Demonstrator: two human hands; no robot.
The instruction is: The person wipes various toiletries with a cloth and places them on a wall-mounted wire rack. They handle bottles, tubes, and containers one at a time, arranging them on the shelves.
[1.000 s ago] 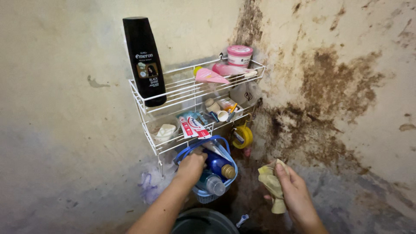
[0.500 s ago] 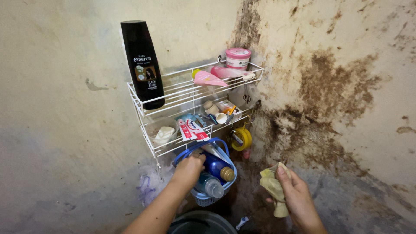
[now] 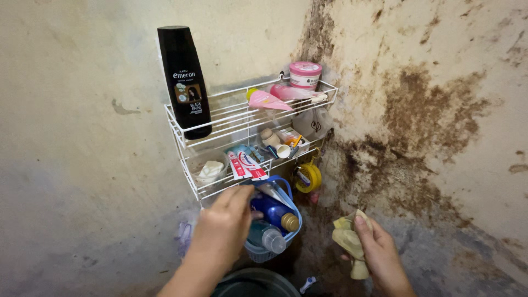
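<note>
Currently left hand [image 3: 223, 228] is held loosely open at blue basket [image 3: 291, 190]; yellow cloth [image 3: 348, 242] is gripped bunched by right hand [image 3: 379, 256].

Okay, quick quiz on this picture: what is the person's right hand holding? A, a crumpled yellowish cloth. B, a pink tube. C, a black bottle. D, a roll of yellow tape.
A: the right hand grips a crumpled yellowish cloth, while the black bottle and pink tube sit on the white wire rack and the yellow tape roll hangs below it.
</note>
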